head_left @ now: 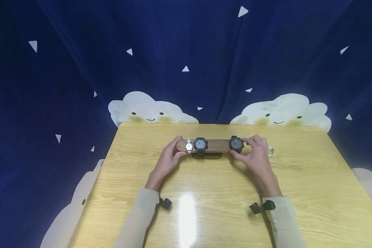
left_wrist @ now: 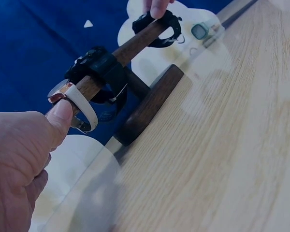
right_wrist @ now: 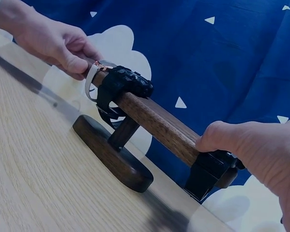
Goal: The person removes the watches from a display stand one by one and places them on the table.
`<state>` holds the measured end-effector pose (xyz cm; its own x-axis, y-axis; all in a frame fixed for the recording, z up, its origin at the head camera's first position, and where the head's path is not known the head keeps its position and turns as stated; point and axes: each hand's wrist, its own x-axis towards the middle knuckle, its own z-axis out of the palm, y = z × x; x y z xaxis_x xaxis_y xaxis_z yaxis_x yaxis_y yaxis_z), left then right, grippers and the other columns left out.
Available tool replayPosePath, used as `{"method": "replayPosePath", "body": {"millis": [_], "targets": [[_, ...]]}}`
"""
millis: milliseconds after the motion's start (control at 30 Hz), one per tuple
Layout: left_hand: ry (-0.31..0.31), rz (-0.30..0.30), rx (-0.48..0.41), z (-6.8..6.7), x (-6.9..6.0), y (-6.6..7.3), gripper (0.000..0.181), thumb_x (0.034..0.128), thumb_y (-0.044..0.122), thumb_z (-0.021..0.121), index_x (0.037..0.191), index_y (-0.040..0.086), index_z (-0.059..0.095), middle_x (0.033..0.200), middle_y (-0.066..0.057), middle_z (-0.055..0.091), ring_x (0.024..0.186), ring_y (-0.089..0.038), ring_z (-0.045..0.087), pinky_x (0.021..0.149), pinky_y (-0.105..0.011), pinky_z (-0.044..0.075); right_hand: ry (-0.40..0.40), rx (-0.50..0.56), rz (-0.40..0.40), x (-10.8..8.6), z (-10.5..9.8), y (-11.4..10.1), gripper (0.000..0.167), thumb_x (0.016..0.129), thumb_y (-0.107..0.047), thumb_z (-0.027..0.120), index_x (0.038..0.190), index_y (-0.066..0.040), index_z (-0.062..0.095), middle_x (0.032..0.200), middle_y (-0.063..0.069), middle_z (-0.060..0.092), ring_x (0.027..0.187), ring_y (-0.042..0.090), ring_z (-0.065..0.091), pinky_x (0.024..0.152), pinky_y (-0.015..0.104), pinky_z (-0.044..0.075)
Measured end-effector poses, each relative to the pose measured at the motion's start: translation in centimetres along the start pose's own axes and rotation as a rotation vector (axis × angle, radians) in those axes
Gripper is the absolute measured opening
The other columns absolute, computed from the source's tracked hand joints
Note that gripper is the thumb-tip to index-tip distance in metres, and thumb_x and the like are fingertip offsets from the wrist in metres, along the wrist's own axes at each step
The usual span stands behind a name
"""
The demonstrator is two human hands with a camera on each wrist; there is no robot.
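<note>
A dark wooden T-shaped watch stand (head_left: 218, 145) stands on the table, its bar running left to right. My left hand (head_left: 166, 159) grips the bar's left end between thumb and fingers. Right beside that hand, a small watch with a white strap (head_left: 189, 146) is looped around the bar. Next to it hangs a chunky black watch (head_left: 200, 144). At the right end, my right hand (head_left: 258, 156) pinches a second black watch (head_left: 236, 144) on the bar, thumb on the near side and fingers on the far side. Its thumb tip (right_wrist: 205, 142) lies against the wood at the watch's edge.
A pale watch with a greenish square face (left_wrist: 200, 31) lies on the table, beyond the right hand in the head view. The wooden table (head_left: 223, 199) ends at a dark blue curtain (head_left: 161, 41) with white clouds and triangles.
</note>
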<state>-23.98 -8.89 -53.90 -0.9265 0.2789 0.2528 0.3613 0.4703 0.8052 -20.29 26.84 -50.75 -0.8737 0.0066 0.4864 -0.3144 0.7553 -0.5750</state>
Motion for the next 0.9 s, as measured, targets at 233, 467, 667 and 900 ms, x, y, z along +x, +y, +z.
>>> {"method": "replayPosePath", "body": {"millis": [233, 467, 667, 900], "targets": [[0.001, 0.017, 0.007, 0.02, 0.13, 0.10, 0.064, 0.0937, 0.020, 0.075, 0.153, 0.014, 0.051, 0.161, -0.011, 0.047, 0.152, -0.027, 0.038, 0.127, -0.040, 0.027, 0.014, -0.006, -0.017, 0.03, -0.33, 0.26, 0.057, 0.068, -0.019, 0.097, 0.114, 0.007, 0.073, 0.096, 0.019, 0.056, 0.097, 0.034, 0.040, 0.083, 0.043, 0.029], [0.002, 0.014, 0.002, 0.04, 0.24, 0.17, 0.064, 0.0932, 0.019, 0.075, 0.152, 0.014, 0.051, 0.160, -0.011, 0.048, 0.152, -0.026, 0.039, 0.127, -0.037, 0.027, 0.005, -0.009, -0.002, 0.16, -0.57, 0.28, 0.057, 0.070, -0.019, 0.096, 0.114, 0.007, 0.073, 0.098, 0.018, 0.056, 0.098, 0.034, 0.040, 0.083, 0.043, 0.029], [0.009, 0.010, 0.005, 0.04, 0.24, 0.09, 0.064, 0.0934, 0.020, 0.075, 0.153, 0.015, 0.051, 0.160, -0.009, 0.048, 0.152, -0.024, 0.039, 0.127, -0.036, 0.027, -0.005, -0.011, 0.002, 0.31, -0.75, 0.36, 0.058, 0.070, -0.020, 0.096, 0.116, 0.007, 0.072, 0.098, 0.018, 0.055, 0.098, 0.034, 0.040, 0.084, 0.044, 0.029], [0.008, -0.010, 0.007, 0.12, -0.10, 0.06, 0.066, 0.0946, 0.020, 0.075, 0.155, 0.016, 0.049, 0.161, -0.010, 0.047, 0.153, -0.027, 0.037, 0.127, -0.041, 0.027, -0.031, -0.016, 0.026, 0.12, -0.80, 0.77, 0.060, 0.071, -0.023, 0.095, 0.118, 0.007, 0.071, 0.099, 0.019, 0.056, 0.100, 0.035, 0.040, 0.083, 0.042, 0.029]]}}
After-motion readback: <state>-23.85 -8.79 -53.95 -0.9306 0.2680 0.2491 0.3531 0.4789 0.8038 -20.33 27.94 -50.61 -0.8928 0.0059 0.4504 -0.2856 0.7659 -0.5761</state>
